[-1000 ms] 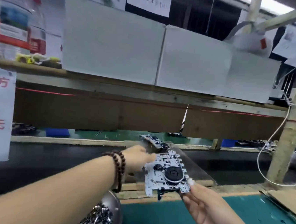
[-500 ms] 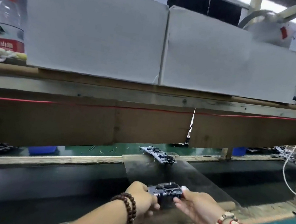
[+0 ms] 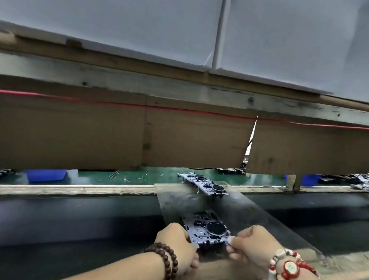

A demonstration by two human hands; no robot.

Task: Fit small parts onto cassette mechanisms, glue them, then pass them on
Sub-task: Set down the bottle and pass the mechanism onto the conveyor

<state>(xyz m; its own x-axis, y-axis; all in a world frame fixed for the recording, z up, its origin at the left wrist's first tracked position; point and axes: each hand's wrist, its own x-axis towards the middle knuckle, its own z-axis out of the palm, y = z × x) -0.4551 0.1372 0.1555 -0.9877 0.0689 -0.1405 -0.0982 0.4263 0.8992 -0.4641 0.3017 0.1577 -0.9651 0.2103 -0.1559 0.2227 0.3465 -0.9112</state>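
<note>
**A:** Why both hands on the one mechanism?

**B:** It looks like the passing-on step. The cassette mechanism (image 3: 204, 232) lies flat on the near end of the clear sheet (image 3: 262, 216) that bridges the dark belt (image 3: 57, 213). The left hand (image 3: 175, 246) grips its edge at nine o'clock, fingers curled round it; the right hand (image 3: 251, 242) pinches the corner at three o'clock between thumb and fingertip. Held at both sides, it should slide straight rather than twist.

**A:** Black wheel facing up?

**B:** Yes, so I'd guess the fitted side stays off the sheet. Whether glue is on it, I cannot tell.

**A:** Where would it go?

**B:** Toward twelve o'clock. A second mechanism (image 3: 204, 184) already sits at the far end of the sheet, over the wooden rail (image 3: 82, 188) and the green bench (image 3: 152, 175) beyond. Between the two mechanisms the sheet is bare, so there is room to push.

**A:** Any edges to mind?

**B:** The sheet's sides at ten and two o'clock drop to the belt, so a skewed push could tip it off. Overhead, the brown cardboard (image 3: 179, 139) hangs low, leaving a slim gap above the far bench; hands should stay low. Push too far and it knocks the far one.
</note>
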